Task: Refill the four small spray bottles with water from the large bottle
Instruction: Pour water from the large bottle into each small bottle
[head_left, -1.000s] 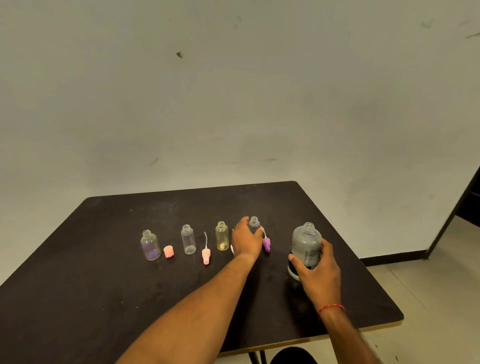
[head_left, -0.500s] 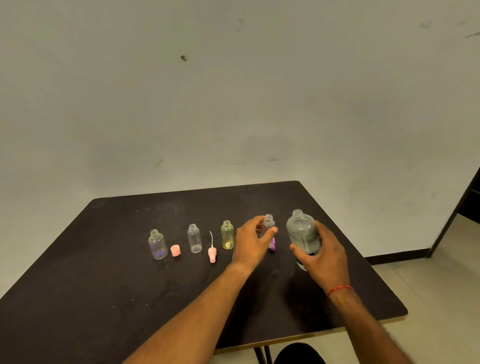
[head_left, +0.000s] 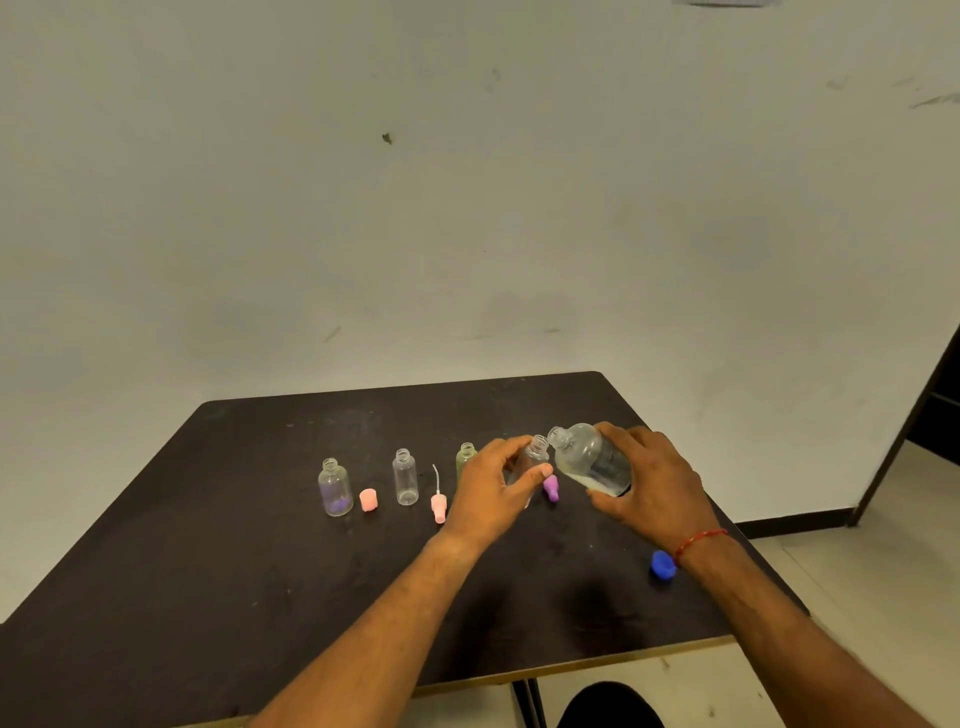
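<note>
On the head view, we saw the right hand (head_left: 654, 478) clamped around the large bottle (head_left: 589, 460), tipped leftward, its mouth just beside the mouth of a small bottle (head_left: 532, 457) gripped by the left hand (head_left: 488, 488). 3 more small bottles (head_left: 405, 477) stood uncapped on the desk (head_left: 208, 571), further left.

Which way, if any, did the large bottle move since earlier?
Yes. Large bottle lifted off the table and tipped left, mouth now above the purple cap.
</note>
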